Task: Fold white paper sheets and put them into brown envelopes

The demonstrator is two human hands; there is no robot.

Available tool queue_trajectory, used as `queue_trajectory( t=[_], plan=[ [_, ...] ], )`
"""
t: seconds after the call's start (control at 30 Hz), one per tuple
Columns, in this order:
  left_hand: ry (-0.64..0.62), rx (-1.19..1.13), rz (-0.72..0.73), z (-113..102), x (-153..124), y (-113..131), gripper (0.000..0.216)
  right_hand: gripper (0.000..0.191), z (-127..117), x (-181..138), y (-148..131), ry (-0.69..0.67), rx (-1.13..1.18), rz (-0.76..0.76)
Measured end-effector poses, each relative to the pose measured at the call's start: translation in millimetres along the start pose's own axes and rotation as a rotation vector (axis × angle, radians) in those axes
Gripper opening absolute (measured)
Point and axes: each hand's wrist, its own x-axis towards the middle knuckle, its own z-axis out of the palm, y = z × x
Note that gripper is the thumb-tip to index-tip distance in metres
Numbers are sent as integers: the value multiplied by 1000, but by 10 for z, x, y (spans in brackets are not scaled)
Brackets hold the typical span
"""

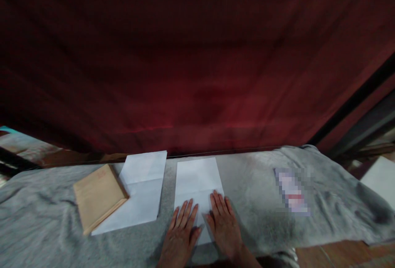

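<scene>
A creased white sheet of paper lies on the grey cloth right in front of me. My left hand rests flat on its lower left part, fingers stretched out and slightly spread. On the lower right part lies my right hand, also flat, with its thumb apart from the fingers. The two thumbs point toward each other with a strip of paper showing between them. Part of the sheet's near half is hidden under the hands. Neither hand grips anything.
Left of the sheet, more white papers with a fold line lie partly beneath a brown envelope. A blurred-out purplish item lies to the right on the grey cloth. Behind hangs a dark red curtain.
</scene>
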Motion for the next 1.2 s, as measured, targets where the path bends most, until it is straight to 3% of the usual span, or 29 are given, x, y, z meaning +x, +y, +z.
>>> queue_trajectory(
  t=[0.2, 0.3, 0.53, 0.63, 0.73, 0.87, 1.07, 1.2],
  plan=[
    [13, -47, -103, 109, -149, -51, 64, 70, -25, -217, 91, 23, -51, 70],
    [6, -89, -148, 183, -79, -8, 61, 72, -37, -282, 126, 40, -63, 76],
    [-106, -230, -101, 388, 849, 187, 55, 63, -21, -289, 69, 91, -48, 122],
    [-110, -201, -149, 466, 1193, 69, 54, 63, -47, -269, 55, 75, -49, 132],
    [-82, -137, -242, 492, 1278, -126, 54, 63, -77, -258, 43, 66, -43, 147],
    [-40, -47, -326, 422, 848, -226, 55, 60, -91, -251, 45, 77, -28, 161],
    [-6, 8, -24, 190, -257, 14, 57, 62, -102, -270, 54, 28, -29, 152],
    [-54, 26, 31, 67, -465, 42, 59, 61, -143, -269, 44, 3, -27, 158]
  ],
)
